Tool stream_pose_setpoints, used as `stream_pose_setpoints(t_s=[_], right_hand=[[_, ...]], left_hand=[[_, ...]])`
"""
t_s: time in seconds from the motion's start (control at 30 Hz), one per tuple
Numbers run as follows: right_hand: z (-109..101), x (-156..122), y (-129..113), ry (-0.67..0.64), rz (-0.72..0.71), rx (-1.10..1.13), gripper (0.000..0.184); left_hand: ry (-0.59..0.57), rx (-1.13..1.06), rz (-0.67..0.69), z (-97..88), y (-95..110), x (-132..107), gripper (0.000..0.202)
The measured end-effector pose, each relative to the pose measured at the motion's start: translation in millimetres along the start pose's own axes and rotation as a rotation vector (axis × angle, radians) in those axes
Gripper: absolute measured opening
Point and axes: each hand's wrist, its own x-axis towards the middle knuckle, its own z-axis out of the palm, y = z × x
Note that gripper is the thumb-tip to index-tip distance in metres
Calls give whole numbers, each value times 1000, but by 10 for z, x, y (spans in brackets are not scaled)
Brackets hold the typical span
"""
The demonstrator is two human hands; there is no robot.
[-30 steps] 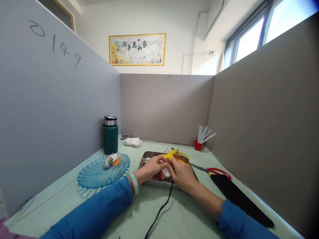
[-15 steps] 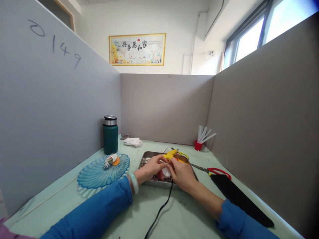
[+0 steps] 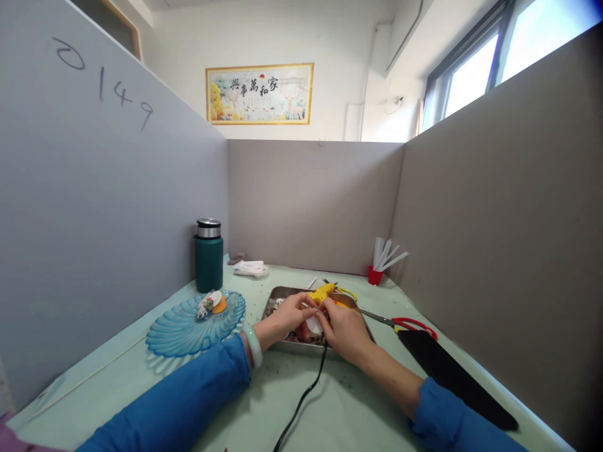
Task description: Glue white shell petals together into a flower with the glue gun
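Observation:
Above a metal tray (image 3: 305,347), my left hand (image 3: 288,317) and my right hand (image 3: 343,329) meet with their fingertips pinched together. Whatever small thing they pinch is too little and too covered to name. Beneath them the tray holds shells (image 3: 305,333) and small pale and dark pieces, partly covered by my hands. A yellow glue gun (image 3: 323,292) lies just beyond my fingers at the tray's far side. Its black cord (image 3: 301,398) seems to run down under my right hand toward me. To the left, a blue fluted glass plate (image 3: 176,333) bears a small cluster of shells (image 3: 211,304).
A green flask (image 3: 209,263) stands at the back left, beside a white plastic packet (image 3: 251,269). On the right are red-handled scissors (image 3: 414,325), a black flat strip (image 3: 456,376) and a red cup (image 3: 375,275) of white glue sticks. Grey partitions enclose the table on three sides.

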Motion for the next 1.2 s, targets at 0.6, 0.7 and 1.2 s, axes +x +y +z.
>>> stream_pose_setpoints(t_s=[0.6,0.7,1.2], right_hand=[[4,-2,2,4,-7,-7,26],[11,-1,1,2,-10,-8,26],[17,0,6,-3,-18,-19,25]], left_hand=[[6,-26,-9,6,14,-13,23],[1,-13,-32,3,6,-13,25],[-10,4,-36,-9,-42,14,29]])
